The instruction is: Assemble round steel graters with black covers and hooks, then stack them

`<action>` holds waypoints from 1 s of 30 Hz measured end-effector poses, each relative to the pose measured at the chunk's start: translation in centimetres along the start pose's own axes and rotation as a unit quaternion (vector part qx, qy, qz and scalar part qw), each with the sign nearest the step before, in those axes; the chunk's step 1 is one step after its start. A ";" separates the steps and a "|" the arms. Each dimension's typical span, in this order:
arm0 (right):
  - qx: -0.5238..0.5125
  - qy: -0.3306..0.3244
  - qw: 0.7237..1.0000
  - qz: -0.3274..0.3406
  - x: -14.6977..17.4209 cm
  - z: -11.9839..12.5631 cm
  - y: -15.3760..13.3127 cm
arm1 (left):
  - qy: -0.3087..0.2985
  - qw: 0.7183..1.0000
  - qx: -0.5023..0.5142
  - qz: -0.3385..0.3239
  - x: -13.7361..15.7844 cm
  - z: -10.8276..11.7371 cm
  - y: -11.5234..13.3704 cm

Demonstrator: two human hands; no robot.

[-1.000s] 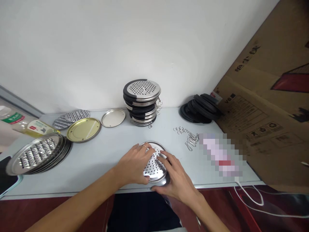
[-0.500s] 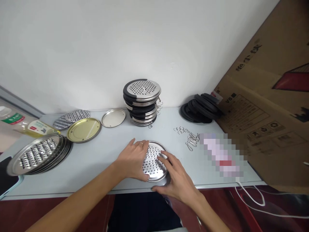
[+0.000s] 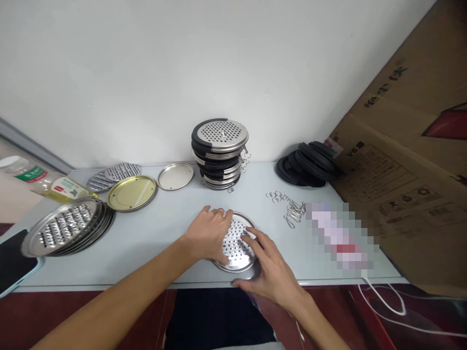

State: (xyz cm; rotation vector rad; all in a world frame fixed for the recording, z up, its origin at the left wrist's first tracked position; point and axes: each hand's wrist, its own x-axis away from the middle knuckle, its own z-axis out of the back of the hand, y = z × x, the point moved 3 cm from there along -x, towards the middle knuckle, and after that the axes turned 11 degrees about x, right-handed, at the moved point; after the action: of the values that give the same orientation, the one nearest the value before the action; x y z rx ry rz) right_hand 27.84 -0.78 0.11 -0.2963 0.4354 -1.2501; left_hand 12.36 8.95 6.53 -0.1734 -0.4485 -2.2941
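A round metal grater disc (image 3: 239,245) with rows of small holes lies flat on the table near its front edge. My left hand (image 3: 209,233) grips its left side, with the fingers at the far rim and the thumb over the near part. A ring shows on one finger. My right hand (image 3: 272,267) is open at the disc's right side: its fingertips hover over or touch the rim, which I cannot tell, and the thumb is stretched out by the table edge. Behind them stands a stack of round graters (image 3: 222,136) with black edging and small hanging rings.
On the left are stacked grater discs (image 3: 69,226), gold-coloured round plates (image 3: 131,192), a silver plate (image 3: 175,176), a bottle (image 3: 44,177) and a phone (image 3: 16,260). On the right lie metal rings and clips (image 3: 294,212), black curved strips (image 3: 308,163), a blurred-out item (image 3: 337,238) and a cardboard box (image 3: 408,180).
The whole view has shifted slightly. My left hand sits a little further over the disc, its thumb now clear of the near rim. My right hand has hardly moved.
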 end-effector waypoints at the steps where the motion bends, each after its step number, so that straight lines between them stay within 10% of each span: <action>1: 0.000 -0.001 1.000 0.000 0.0 0.0 0.0 | -0.003 1.000 -0.004 0.001 -0.1 0.0 0.1; 30: -0.017 0.010 1.000 -0.019 -0.1 0.1 -0.1 | -0.047 0.998 -0.034 0.001 0.3 0.6 1.1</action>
State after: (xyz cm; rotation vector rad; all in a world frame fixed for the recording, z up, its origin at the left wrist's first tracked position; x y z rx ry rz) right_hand 27.75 -0.70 0.22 -0.3232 0.4708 -1.2838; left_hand 12.99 8.28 7.49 -0.3175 -0.4178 -2.3079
